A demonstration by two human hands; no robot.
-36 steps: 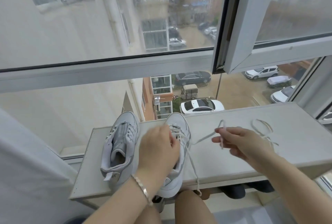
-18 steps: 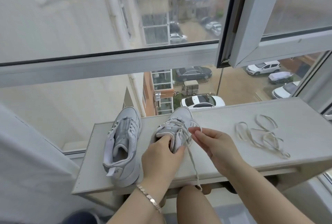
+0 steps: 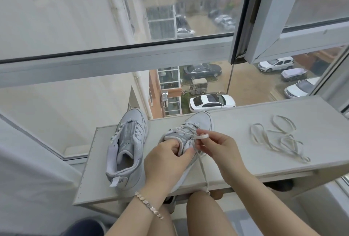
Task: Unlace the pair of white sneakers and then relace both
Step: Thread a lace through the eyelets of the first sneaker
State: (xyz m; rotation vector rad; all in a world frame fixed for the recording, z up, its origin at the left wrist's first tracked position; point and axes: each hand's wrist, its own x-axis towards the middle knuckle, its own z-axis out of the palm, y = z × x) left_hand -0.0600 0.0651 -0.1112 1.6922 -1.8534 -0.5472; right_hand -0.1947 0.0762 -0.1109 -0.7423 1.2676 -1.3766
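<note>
lacing check-in: both hands on the right sneaker

so here's where things stand. two white sneakers are sitting on a pale shelf (image 3: 239,131) in front of a big window (image 3: 113,60), toes pointing out toward the glass.

the left sneaker (image 3: 128,148) sits flat near the left end of the shelf, tongue splayed wide open, with no hand on it.

the right sneaker (image 3: 200,124) is just beside it and that's where the action is. the left hand (image 3: 166,164) has its fingers curled round the tongue and the edge of the opening, gripping it. most of the heel end is hidden behind that hand. the right hand (image 3: 221,147) is pinching a loop of the shoelace (image 3: 203,137) between thumb and fingertips, right over the eyelets. that lace crosses the eyelets nearer the toe, and one end trails down past the front edge of the shelf and dangles by a bare knee (image 3: 204,211).

the loose lace (image 3: 279,141) is lying in a messy squiggle on the right part of the shelf, well apart from both shoes and both hands.

other bits: a silver bracelet (image 3: 149,205) on the left wrist, and a white car (image 3: 211,101) parked down in the street below, showing through the glass above the right sneaker's toe.
</note>
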